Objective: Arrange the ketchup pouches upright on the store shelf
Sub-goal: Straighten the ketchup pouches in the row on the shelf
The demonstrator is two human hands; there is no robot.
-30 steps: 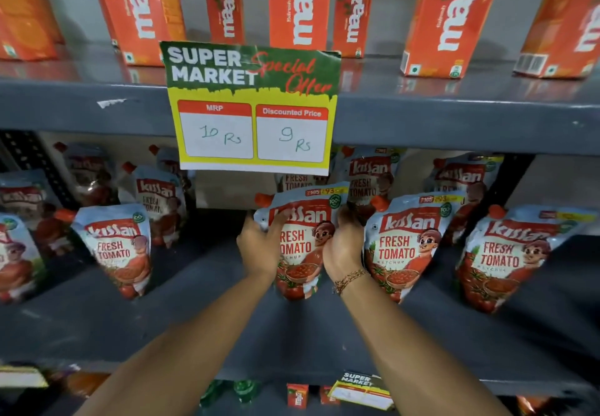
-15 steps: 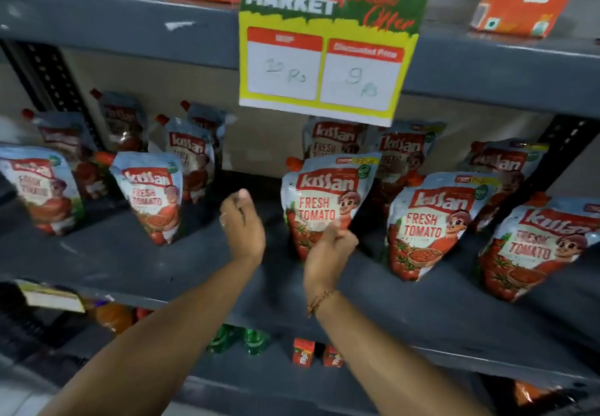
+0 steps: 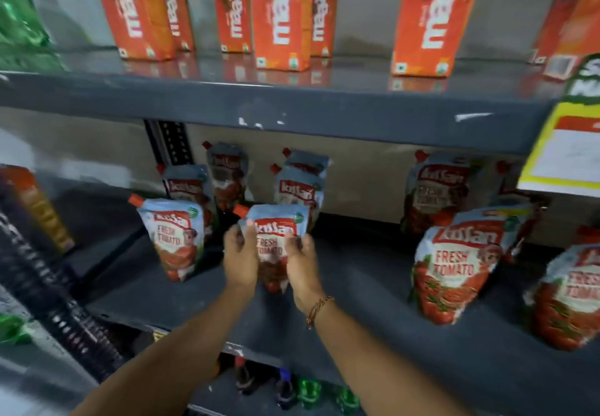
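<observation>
Both hands grip one ketchup pouch (image 3: 275, 237), white and red with a red spout, held upright at the front middle of the grey shelf (image 3: 357, 289). My left hand (image 3: 241, 259) clasps its left side and my right hand (image 3: 302, 266) its right side. Another pouch (image 3: 173, 237) stands just left of it. Several more pouches (image 3: 300, 185) stand behind against the back wall. To the right stand a large front pouch (image 3: 454, 266), one behind it (image 3: 438, 194), and one (image 3: 571, 295) at the frame edge.
Orange juice cartons (image 3: 279, 16) line the upper shelf (image 3: 259, 104). A yellow price sign (image 3: 565, 149) hangs from that shelf's edge at the right. A perforated upright post (image 3: 172, 142) stands behind the left pouches. Green bottles (image 3: 308, 389) sit on the shelf below.
My view swung left along the shelf. Both hands let go of the pouch under the price sign, moved left, and now hold a different pouch there.
</observation>
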